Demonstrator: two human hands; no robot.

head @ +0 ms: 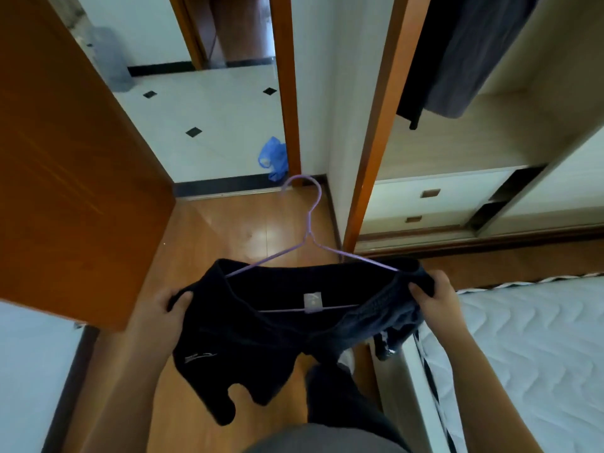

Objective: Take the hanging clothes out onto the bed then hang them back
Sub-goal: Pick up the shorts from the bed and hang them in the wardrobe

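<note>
Left grip (170,310): thumb on top, pinching the waistband of the dark garment (248,338); fingers hidden under cloth.
Right grip (436,297): pinching the opposite waistband edge; fingertips concealed.
Hanger (308,235): purple wire, shoulders inside the waistband, both ends covered.
Garment position: held above the floor, just beside the bed (529,338).
Lower garment: bunched, shape unclear.
Wardrobe (441,152): open, hanging clothes cut off at the top.

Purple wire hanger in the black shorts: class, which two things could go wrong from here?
The left hand and right hand seem to grip only the waistband of the black shorts, so the purple wire hanger may slide out onto the wooden floor. Its hook points ahead and could snag the orange wardrobe frame.
</note>
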